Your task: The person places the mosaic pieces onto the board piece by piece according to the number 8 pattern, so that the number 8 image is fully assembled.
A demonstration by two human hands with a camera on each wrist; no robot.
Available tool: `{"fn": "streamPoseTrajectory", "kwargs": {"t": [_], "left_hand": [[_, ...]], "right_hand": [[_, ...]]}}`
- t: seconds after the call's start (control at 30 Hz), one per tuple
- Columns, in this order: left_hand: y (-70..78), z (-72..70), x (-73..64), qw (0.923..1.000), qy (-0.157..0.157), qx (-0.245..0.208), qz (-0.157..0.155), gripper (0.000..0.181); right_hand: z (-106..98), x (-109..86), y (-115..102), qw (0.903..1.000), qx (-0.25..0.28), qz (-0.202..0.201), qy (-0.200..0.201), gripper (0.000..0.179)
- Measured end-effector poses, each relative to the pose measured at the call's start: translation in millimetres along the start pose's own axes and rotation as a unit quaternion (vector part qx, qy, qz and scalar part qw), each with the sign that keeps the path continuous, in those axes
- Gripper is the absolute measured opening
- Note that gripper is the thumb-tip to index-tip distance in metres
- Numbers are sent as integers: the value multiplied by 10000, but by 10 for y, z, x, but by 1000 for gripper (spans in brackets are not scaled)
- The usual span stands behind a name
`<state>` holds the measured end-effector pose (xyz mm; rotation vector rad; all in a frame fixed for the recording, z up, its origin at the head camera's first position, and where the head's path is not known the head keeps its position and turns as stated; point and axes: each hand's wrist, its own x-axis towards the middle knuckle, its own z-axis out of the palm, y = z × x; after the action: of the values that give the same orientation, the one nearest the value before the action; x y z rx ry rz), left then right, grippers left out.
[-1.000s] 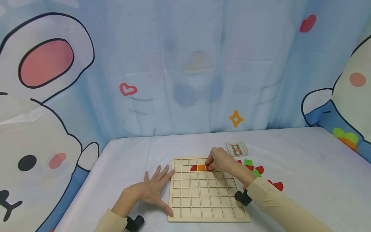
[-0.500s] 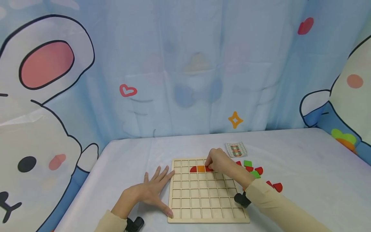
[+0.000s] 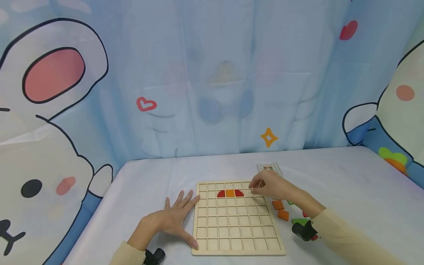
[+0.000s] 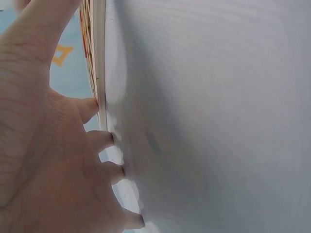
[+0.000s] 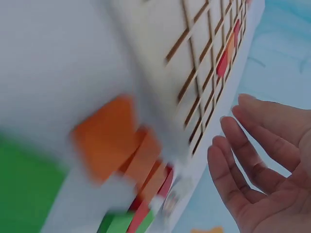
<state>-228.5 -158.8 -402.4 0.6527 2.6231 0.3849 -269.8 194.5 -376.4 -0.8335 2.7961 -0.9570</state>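
So the right hand (image 3: 273,184) just came off the right red piece (image 3: 239,193) and pulled back over the right side of the grid board (image 3: 223,221). Its fingers are loosely bent, nothing in them that I can see. That piece now sits beside the orange square (image 3: 230,193), with the left red piece (image 3: 221,194) beyond, so I'd call those 3 done. Left hand (image 3: 173,218) hasn't budged, fingers spread wide at the board's left edge. Loose orange pieces (image 3: 278,205) lie on the counter (image 3: 155,178).
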Motion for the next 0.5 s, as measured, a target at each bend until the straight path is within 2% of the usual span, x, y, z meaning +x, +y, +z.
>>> {"fn": "streamPoseTrajectory", "kwargs": {"t": [0.2, 0.5], "left_hand": [[10, -9, -25, 10000, 29, 6, -46, 133], [7, -7, -11, 10000, 18, -6, 40, 133]], "right_hand": [[-142, -294, 170, 9996, -212, 153, 84, 7], [-266, -637, 416, 9950, -755, 630, 162, 20]]}}
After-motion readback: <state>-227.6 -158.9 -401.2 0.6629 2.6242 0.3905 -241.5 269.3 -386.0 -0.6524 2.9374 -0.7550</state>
